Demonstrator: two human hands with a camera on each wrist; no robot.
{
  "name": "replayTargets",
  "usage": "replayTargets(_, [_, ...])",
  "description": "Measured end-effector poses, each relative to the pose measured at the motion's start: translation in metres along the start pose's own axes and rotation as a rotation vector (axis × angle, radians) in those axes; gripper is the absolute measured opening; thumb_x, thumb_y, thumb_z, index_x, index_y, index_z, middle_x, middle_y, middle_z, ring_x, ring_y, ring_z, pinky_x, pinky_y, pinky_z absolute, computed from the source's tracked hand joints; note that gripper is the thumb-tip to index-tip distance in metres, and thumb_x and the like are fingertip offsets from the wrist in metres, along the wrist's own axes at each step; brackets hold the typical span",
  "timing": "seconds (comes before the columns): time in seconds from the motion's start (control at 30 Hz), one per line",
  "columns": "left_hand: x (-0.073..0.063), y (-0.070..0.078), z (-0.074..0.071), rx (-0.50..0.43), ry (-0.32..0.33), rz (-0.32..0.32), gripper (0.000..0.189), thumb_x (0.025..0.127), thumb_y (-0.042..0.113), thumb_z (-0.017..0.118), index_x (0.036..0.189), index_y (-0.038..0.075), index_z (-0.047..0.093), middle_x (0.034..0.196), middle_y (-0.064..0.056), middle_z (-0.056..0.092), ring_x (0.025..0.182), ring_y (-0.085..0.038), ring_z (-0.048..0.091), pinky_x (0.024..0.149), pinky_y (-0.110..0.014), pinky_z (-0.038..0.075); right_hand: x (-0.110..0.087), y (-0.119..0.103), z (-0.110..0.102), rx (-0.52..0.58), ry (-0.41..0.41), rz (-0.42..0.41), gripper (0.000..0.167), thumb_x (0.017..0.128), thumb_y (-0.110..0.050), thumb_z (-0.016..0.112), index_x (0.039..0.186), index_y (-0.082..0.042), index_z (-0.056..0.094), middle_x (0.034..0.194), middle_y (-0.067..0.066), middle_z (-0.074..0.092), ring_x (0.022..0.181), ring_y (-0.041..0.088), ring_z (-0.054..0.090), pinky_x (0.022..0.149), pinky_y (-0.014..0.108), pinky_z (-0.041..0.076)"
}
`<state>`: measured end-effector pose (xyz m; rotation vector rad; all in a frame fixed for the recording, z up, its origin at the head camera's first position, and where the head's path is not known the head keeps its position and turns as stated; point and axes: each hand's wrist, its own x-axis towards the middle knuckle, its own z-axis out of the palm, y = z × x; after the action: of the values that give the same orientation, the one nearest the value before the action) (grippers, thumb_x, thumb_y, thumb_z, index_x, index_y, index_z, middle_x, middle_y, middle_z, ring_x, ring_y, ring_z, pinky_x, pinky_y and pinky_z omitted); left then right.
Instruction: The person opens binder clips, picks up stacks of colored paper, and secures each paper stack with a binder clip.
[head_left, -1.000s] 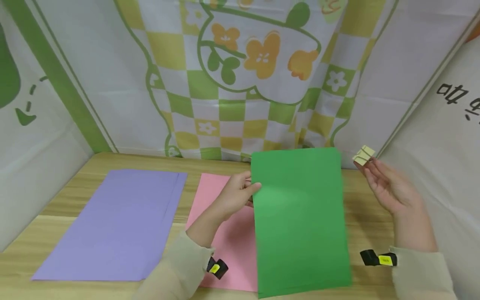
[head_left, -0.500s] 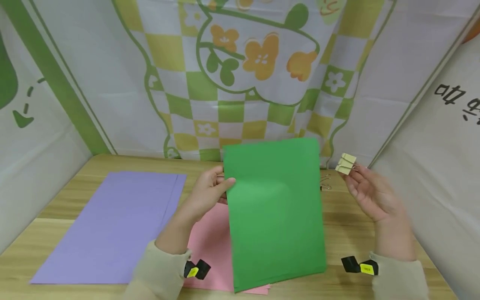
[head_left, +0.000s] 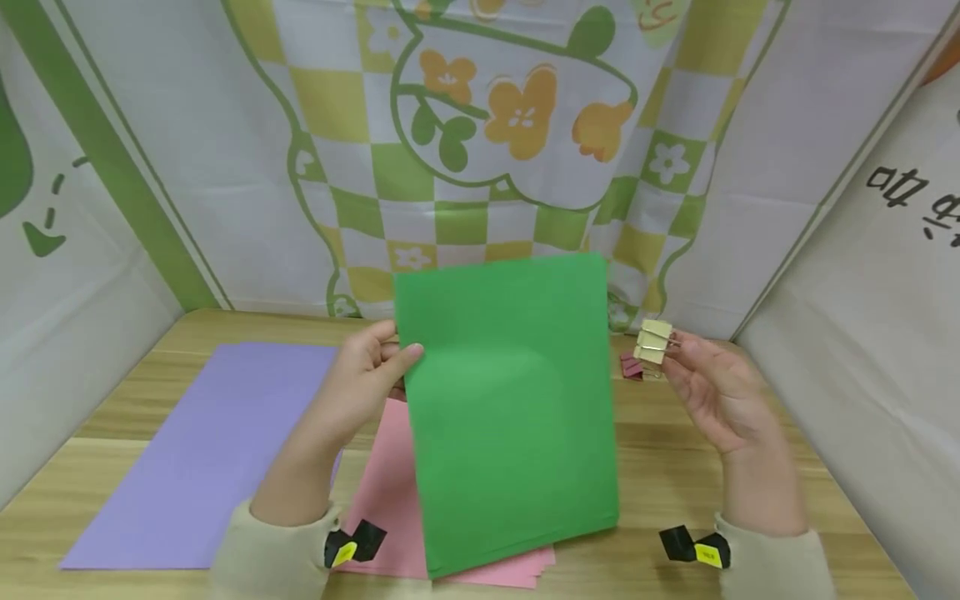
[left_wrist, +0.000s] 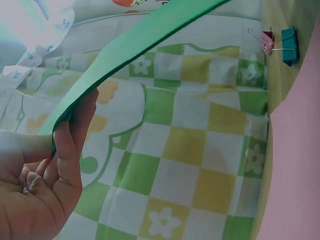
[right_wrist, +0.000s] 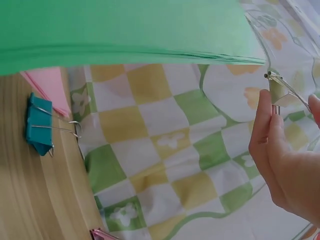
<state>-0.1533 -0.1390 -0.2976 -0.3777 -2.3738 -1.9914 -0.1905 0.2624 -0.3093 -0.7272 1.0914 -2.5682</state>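
My left hand (head_left: 360, 379) pinches the left edge of a stack of green paper (head_left: 510, 408), thumb in front and fingers behind, holding it raised and slightly tilted above the table. In the left wrist view the green stack (left_wrist: 135, 45) shows nearly edge-on. To the right of the stack, my right hand (head_left: 720, 392) pinches a pale yellow binder clip (head_left: 653, 342) by its wire handles. That clip is apart from the paper. In the right wrist view the yellow clip (right_wrist: 277, 90) is near the green sheets' edge.
Purple paper (head_left: 195, 467) lies at the left of the wooden table (head_left: 675, 500). Pink paper (head_left: 382, 500) lies partly under the raised green stack. A teal binder clip (right_wrist: 39, 125) and a pink binder clip (head_left: 632, 365) stand farther back. A patterned curtain (head_left: 465, 225) hangs behind.
The green stack has moved left and up in my left hand, tilting a little. My right hand has brought the yellow binder clip left and slightly down. The pink binder clip has come into view.
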Motion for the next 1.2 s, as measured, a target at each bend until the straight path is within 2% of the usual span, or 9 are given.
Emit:
replayTargets(0.17, [-0.006, 0.003, -0.006, 0.024, 0.022, 0.036, 0.032, 0.103, 0.005, 0.051, 0.132, -0.007, 0.053, 0.087, -0.011, 0.075, 0.066, -0.010, 0.069, 0.065, -0.031, 0.061, -0.001, 0.005, 0.001, -0.051, -0.052, -0.011, 0.040, 0.106, 0.001, 0.027, 0.124, 0.011, 0.061, 0.120, 0.018, 0.068, 0.110, 0.022, 0.068, 0.096, 0.023, 0.053])
replayTargets(0.37, [-0.007, 0.006, -0.009, 0.035, 0.038, 0.073, 0.027, 0.102, 0.005, 0.051, 0.125, -0.010, 0.055, 0.079, -0.001, 0.073, 0.065, -0.009, 0.069, 0.064, -0.031, 0.061, 0.003, 0.011, 0.008, -0.143, -0.080, -0.043, 0.035, 0.105, 0.003, 0.032, 0.121, 0.007, 0.063, 0.117, 0.014, 0.071, 0.108, 0.018, 0.070, 0.095, 0.022, 0.053])
replayTargets(0.6, [-0.010, 0.008, -0.009, 0.051, 0.039, 0.087, 0.028, 0.102, 0.004, 0.051, 0.126, -0.011, 0.055, 0.083, -0.013, 0.073, 0.064, -0.010, 0.069, 0.063, -0.032, 0.061, 0.002, 0.015, 0.013, -0.208, -0.035, -0.007, 0.030, 0.104, 0.007, 0.036, 0.113, 0.005, 0.065, 0.106, 0.009, 0.073, 0.100, 0.014, 0.072, 0.091, 0.021, 0.055])
replayTargets(1.0, [-0.012, 0.006, -0.011, 0.071, 0.046, 0.110, 0.028, 0.102, 0.004, 0.052, 0.125, -0.010, 0.056, 0.079, -0.010, 0.072, 0.064, -0.009, 0.067, 0.063, -0.032, 0.060, 0.003, 0.017, 0.012, -0.279, -0.038, 0.046, 0.027, 0.103, 0.006, 0.039, 0.111, 0.003, 0.065, 0.105, 0.008, 0.072, 0.099, 0.014, 0.072, 0.091, 0.021, 0.055])
replayTargets(1.2, [-0.010, 0.004, -0.009, 0.071, 0.032, 0.099, 0.028, 0.102, 0.004, 0.052, 0.127, -0.009, 0.056, 0.082, -0.015, 0.072, 0.064, -0.009, 0.067, 0.064, -0.032, 0.060, 0.001, 0.018, 0.011, -0.322, -0.033, 0.058, 0.028, 0.103, 0.006, 0.040, 0.110, 0.001, 0.066, 0.104, 0.005, 0.071, 0.098, 0.012, 0.071, 0.091, 0.021, 0.055])
